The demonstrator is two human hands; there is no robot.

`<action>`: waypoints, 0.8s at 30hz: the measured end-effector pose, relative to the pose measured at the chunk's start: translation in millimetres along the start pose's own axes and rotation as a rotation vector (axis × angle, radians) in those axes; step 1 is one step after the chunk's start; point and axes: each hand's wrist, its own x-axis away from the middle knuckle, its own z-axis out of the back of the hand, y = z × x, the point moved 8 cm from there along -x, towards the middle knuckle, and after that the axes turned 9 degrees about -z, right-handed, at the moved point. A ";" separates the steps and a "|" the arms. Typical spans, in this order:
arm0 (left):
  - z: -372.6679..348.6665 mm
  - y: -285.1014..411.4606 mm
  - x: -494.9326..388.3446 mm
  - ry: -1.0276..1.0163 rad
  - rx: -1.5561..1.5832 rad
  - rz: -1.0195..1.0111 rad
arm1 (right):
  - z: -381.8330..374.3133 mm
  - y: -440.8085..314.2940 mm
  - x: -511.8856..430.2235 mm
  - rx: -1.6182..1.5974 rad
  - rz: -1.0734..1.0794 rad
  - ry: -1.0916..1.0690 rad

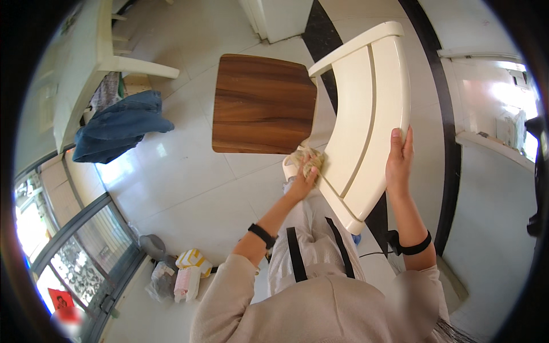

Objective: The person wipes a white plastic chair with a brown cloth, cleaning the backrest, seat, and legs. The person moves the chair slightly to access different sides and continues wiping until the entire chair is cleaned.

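Note:
Before me stands a chair with a cream curved backrest (pixel 360 115) and a brown wood-grain seat (pixel 263 105). My left hand (pixel 303 182) grips a crumpled yellowish cloth (pixel 315 160), which touches the chair frame where the near backrest post meets the seat. On the other side, my right hand (pixel 399 165) is closed around the outer top edge of the backrest, thumb on the near face. Part of the chair's legs is hidden beneath the seat and back.
A cream table (pixel 81 64) stands at left, with blue denim clothing (pixel 120 124) hanging beside it. Bags and packages (pixel 186 274) lie on the tiled floor (pixel 193 188) by the glazed sliding door (pixel 92 248). A pale wall (pixel 493 206) rises at right.

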 end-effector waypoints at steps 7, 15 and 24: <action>-15.8 83.3 91.6 0.022 0.423 0.278 | -1.6 9.5 -10.2 -0.107 -0.015 -0.188; 75.4 162.0 106.9 0.214 1.035 0.022 | 43.4 -54.6 131.7 0.159 0.737 0.014; 118.9 99.0 131.7 -0.021 0.615 0.360 | -220.3 73.8 225.6 0.046 0.249 -0.731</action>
